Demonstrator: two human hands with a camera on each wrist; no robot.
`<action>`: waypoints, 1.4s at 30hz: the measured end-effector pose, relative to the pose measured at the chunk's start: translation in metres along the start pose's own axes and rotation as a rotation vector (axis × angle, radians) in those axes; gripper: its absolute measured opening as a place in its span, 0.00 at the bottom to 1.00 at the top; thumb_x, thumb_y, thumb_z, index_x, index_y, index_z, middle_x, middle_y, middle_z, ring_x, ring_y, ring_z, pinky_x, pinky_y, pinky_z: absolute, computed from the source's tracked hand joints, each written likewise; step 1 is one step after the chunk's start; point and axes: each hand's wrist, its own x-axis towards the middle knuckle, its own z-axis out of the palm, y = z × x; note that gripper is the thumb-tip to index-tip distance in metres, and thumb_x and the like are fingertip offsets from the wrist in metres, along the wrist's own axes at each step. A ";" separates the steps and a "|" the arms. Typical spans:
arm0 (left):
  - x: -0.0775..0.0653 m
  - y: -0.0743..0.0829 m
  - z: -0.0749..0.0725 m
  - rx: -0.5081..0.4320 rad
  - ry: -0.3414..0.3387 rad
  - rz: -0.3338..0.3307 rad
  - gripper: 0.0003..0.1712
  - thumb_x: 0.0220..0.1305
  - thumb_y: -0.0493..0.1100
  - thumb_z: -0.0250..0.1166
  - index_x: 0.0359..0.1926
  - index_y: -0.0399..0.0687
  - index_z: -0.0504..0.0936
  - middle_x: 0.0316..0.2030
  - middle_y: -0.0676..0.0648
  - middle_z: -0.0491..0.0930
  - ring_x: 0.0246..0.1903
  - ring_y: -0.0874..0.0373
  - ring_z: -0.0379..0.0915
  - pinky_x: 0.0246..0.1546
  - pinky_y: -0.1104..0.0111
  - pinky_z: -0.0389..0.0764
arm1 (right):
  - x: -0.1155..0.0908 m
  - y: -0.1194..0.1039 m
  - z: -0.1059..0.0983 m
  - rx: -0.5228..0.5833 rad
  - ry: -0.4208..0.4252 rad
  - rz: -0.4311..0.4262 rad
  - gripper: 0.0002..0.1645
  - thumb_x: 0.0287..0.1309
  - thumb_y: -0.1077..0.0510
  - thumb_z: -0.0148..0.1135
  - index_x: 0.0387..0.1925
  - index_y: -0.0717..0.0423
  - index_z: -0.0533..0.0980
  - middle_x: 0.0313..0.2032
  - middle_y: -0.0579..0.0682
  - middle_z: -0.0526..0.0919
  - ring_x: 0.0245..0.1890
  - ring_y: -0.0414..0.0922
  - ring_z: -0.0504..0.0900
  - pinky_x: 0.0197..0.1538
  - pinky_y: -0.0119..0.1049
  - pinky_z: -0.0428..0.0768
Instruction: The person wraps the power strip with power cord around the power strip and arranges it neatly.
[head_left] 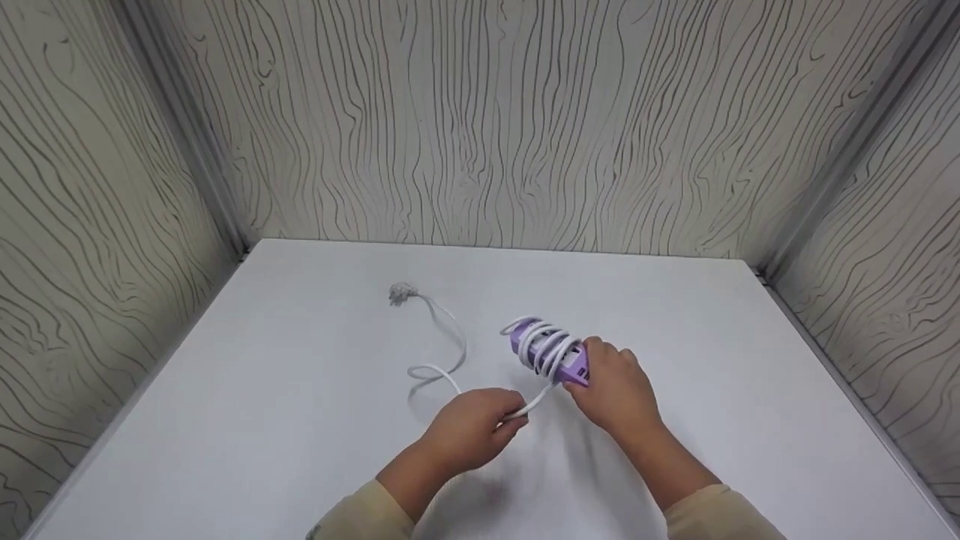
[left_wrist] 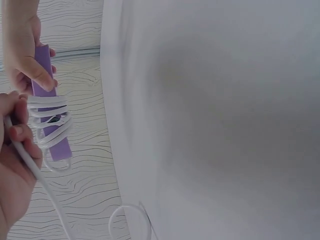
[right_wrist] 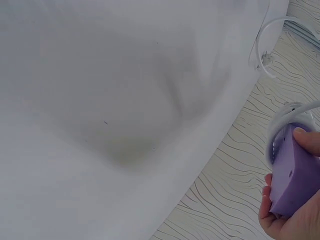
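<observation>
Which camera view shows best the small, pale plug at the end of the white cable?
The head view: the plug lies unobstructed on the flat white table, its cable trailing away. The right wrist view shows it small and blurred, beside a cable loop. The left wrist view does not show it.

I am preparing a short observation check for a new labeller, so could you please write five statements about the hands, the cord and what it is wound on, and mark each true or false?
1. The left hand pinches a white, round, flexible cord. True.
2. The cord is looped around a purple-and-white oblong device. True.
3. The device is in the left hand. False: the right hand grips it.
4. The pale, pronged plug is away from both hands. True.
5. The whole cord is wound up. False: a loose stretch runs between the left hand and the plug.
</observation>
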 end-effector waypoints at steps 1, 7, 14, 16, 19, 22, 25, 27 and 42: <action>0.000 0.000 -0.001 0.016 0.004 0.002 0.04 0.62 0.47 0.58 0.32 0.55 0.77 0.24 0.60 0.74 0.25 0.67 0.67 0.29 0.73 0.71 | -0.001 0.000 0.001 -0.015 -0.001 -0.012 0.36 0.42 0.52 0.71 0.50 0.65 0.67 0.39 0.58 0.77 0.37 0.53 0.73 0.40 0.48 0.74; 0.003 0.001 -0.006 0.035 0.031 0.005 0.06 0.64 0.47 0.56 0.34 0.54 0.78 0.28 0.59 0.77 0.29 0.66 0.71 0.34 0.72 0.73 | -0.003 -0.002 0.004 -0.084 0.006 -0.078 0.35 0.40 0.50 0.72 0.48 0.63 0.69 0.37 0.56 0.78 0.34 0.52 0.72 0.37 0.47 0.74; 0.010 -0.002 -0.010 -0.064 0.103 0.021 0.09 0.64 0.47 0.57 0.29 0.51 0.77 0.23 0.58 0.73 0.25 0.66 0.67 0.29 0.74 0.70 | -0.006 -0.005 0.006 -0.131 -0.015 -0.137 0.32 0.39 0.49 0.72 0.44 0.59 0.69 0.34 0.52 0.78 0.31 0.47 0.70 0.32 0.43 0.73; 0.012 -0.004 -0.011 -0.114 0.118 0.012 0.10 0.63 0.48 0.57 0.27 0.50 0.77 0.21 0.58 0.71 0.23 0.66 0.64 0.27 0.75 0.68 | -0.006 -0.006 0.006 -0.135 -0.031 -0.148 0.32 0.39 0.49 0.72 0.45 0.58 0.69 0.36 0.52 0.78 0.31 0.47 0.70 0.33 0.42 0.72; 0.016 -0.006 -0.014 -0.167 0.127 -0.001 0.10 0.63 0.48 0.58 0.27 0.50 0.77 0.20 0.58 0.71 0.22 0.67 0.63 0.26 0.76 0.67 | -0.006 -0.008 0.005 -0.127 -0.063 -0.162 0.34 0.39 0.49 0.72 0.47 0.57 0.70 0.39 0.52 0.79 0.32 0.46 0.70 0.34 0.42 0.72; 0.019 -0.007 -0.016 -0.198 0.119 -0.009 0.10 0.62 0.48 0.58 0.28 0.49 0.79 0.21 0.58 0.72 0.23 0.67 0.64 0.26 0.76 0.68 | -0.007 -0.010 0.002 -0.117 -0.107 -0.169 0.35 0.39 0.49 0.73 0.49 0.56 0.70 0.41 0.52 0.79 0.34 0.45 0.70 0.36 0.41 0.73; 0.022 -0.008 -0.020 -0.235 0.103 -0.006 0.11 0.62 0.48 0.58 0.28 0.48 0.79 0.22 0.57 0.72 0.24 0.67 0.65 0.27 0.76 0.68 | -0.007 -0.012 0.000 -0.107 -0.151 -0.183 0.35 0.39 0.49 0.73 0.50 0.55 0.70 0.40 0.50 0.79 0.34 0.45 0.70 0.37 0.40 0.73; 0.024 -0.008 -0.022 -0.253 0.085 -0.006 0.12 0.63 0.49 0.58 0.28 0.48 0.79 0.22 0.57 0.72 0.25 0.66 0.65 0.27 0.76 0.69 | -0.007 -0.013 0.000 -0.101 -0.172 -0.204 0.34 0.38 0.49 0.74 0.49 0.54 0.71 0.37 0.48 0.78 0.34 0.44 0.70 0.37 0.40 0.73; 0.034 -0.013 -0.031 -0.445 -0.019 -0.037 0.10 0.62 0.49 0.58 0.31 0.51 0.80 0.27 0.55 0.78 0.28 0.67 0.68 0.33 0.75 0.73 | 0.003 0.002 -0.007 0.132 -0.322 -0.419 0.32 0.39 0.50 0.73 0.50 0.45 0.71 0.39 0.38 0.77 0.36 0.38 0.70 0.39 0.38 0.73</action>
